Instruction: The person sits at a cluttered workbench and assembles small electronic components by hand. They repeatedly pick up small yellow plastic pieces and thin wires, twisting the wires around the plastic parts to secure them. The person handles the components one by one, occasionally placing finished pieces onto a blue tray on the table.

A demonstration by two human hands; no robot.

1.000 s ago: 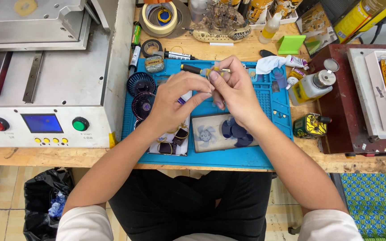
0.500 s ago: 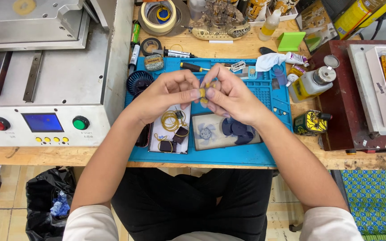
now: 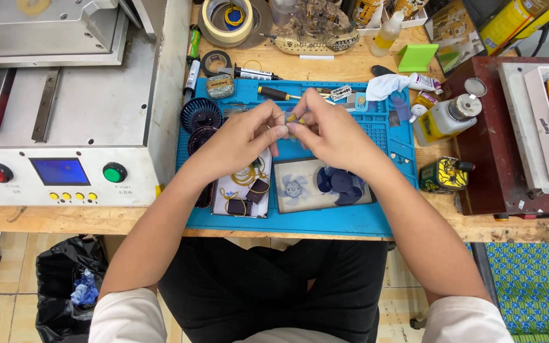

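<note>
My left hand and my right hand meet above the blue work mat. Together their fingertips pinch a small part with a yellow tip; most of it is hidden by the fingers. Below the hands lies a shallow dark tray holding a pale fan blade and a dark blue fan blade. Left of it, a white card carries yellow wires and small dark pieces. Two round dark fan grilles rest at the mat's left edge.
A grey metal machine with a red button, a green button and a blue screen fills the left. Tape rolls, a screwdriver, a white cloth, a clear liquid bottle and a dark red box crowd the wooden bench.
Both hands have shifted slightly toward me and to the left while still working the small part between their fingertips; it is now more hidden. The view has dropped a little.
</note>
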